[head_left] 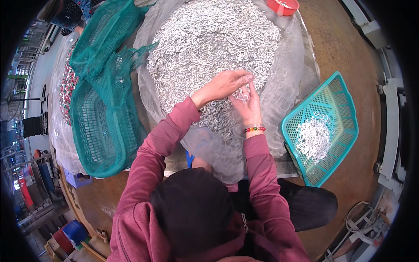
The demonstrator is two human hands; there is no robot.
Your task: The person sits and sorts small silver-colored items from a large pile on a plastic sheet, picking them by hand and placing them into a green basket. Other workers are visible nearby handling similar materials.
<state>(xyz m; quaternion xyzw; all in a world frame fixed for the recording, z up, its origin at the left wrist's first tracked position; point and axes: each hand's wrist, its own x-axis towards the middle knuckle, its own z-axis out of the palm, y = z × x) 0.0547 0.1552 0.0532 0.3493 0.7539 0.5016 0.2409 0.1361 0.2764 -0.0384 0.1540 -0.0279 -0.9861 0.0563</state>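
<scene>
A wide heap of small silvery-white, loop-shaped pieces [209, 43] lies in front of me on pale mesh netting [286, 70]. Above its near right side, my two hands meet. My right hand [248, 107] is turned palm up and cups several of the white loop pieces [241, 94], with a beaded bracelet at its wrist. Over that palm reaches my left hand [222, 85], back upward, fingers held together and pointing right. Its fingertips are close to the right fingers; what they pinch, if anything, is hidden.
On the right, a tilted teal basket [345, 135] holds a small pile of white loop pieces [314, 139]. Teal baskets [98, 144] with green netting [113, 78] stand left. A red bowl [288, 8] sits at the far right. Another person's patterned sleeve [70, 15] shows far left.
</scene>
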